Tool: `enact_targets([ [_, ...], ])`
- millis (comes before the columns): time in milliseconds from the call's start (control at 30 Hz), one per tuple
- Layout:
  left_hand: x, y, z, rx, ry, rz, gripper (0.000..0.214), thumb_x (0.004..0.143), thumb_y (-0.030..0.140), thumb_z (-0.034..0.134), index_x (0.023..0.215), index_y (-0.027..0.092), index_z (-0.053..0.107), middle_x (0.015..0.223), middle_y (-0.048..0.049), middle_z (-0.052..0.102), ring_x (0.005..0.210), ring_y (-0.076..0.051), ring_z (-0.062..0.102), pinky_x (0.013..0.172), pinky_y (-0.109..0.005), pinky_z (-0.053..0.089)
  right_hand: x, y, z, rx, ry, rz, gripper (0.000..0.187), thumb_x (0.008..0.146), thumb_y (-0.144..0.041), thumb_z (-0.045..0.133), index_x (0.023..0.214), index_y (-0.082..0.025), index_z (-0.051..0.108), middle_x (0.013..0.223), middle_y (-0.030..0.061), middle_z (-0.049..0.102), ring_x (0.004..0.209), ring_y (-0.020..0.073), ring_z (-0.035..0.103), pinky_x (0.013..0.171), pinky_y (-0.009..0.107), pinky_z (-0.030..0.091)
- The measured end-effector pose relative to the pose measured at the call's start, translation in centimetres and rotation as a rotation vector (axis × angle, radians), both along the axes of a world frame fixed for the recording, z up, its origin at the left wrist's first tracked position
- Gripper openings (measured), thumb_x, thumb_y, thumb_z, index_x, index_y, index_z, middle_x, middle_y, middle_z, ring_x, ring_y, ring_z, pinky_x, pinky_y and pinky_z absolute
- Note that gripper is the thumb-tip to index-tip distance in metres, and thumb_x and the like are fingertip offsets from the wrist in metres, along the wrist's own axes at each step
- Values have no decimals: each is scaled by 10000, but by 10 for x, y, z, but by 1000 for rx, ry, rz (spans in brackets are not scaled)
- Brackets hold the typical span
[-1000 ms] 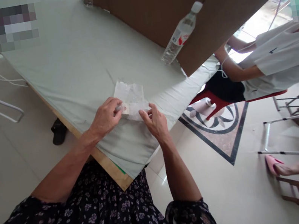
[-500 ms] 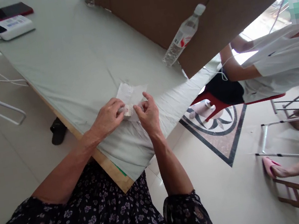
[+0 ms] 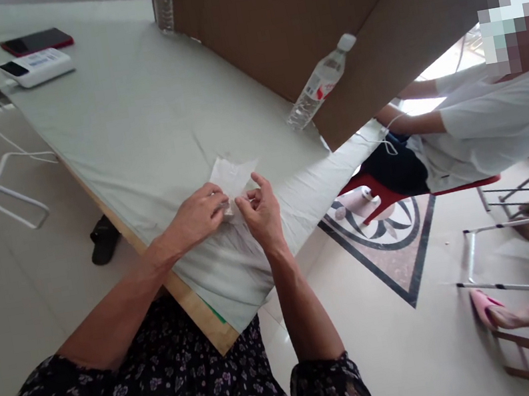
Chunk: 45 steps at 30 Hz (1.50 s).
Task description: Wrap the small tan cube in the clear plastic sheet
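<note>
Tiled floor [image 3: 396,351] surrounds the cloth-covered bench [image 3: 128,112], which sits lower in view than one second earlier; bare wood shows at its near corner. A brown cardboard panel [image 3: 275,20] stands toward its right edge, a plastic bottle [image 3: 317,89] beside it. The left hand [image 3: 196,216] and right hand [image 3: 264,218] are now closer together: the right half-curled, its grip indeterminable, beside a translucent sheet [image 3: 230,174]; the left pinching a small packet [image 3: 229,211] inward from the near corner.
</note>
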<state>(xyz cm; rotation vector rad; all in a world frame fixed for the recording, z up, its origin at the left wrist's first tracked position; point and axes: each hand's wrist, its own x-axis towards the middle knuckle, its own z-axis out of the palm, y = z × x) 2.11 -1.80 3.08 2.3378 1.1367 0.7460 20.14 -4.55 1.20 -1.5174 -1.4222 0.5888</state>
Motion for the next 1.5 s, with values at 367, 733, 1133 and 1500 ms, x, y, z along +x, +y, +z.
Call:
enact_targets([
  [367, 1, 3, 3, -19, -3, -61, 229, 909, 133, 505, 976, 199, 714, 1111, -93, 728, 1074, -237, 688, 985, -386, 566, -12, 3, 10, -1, -71, 40, 599, 904, -233, 623, 1486, -170, 498, 894, 3, 730, 652, 124, 619, 695, 290, 530],
  [733, 0, -1, -2, -140, -152, 39, 392, 833, 161, 559, 1215, 169, 644, 1089, -74, 719, 866, -179, 672, 886, -334, 563, -10, -13, 17, -41, -92, 215, 603, 999, -317, 550, 1567, -185, 398, 1174, 109, 791, 752, 154, 695, 770, 330, 592],
  [1133, 7, 0, 1, -221, -260, 249, 134, 796, 277, 717, 797, 201, 606, 807, 14, 571, 682, -130, 525, 718, -295, 504, -4, -10, 30, -73, -455, 388, 706, 928, -161, 529, 1614, -189, 366, 1335, 156, 717, 1049, 261, 722, 829, 391, 598],
  [1500, 13, -4, 0, -226, -263, 228, 178, 791, 131, 709, 756, 204, 551, 800, 22, 527, 690, -127, 492, 719, -280, 477, 42, 35, 6, -414, 244, 109, 672, 798, -431, 732, 1387, -163, 548, 1056, 107, 762, 708, 164, 707, 472, 232, 481],
])
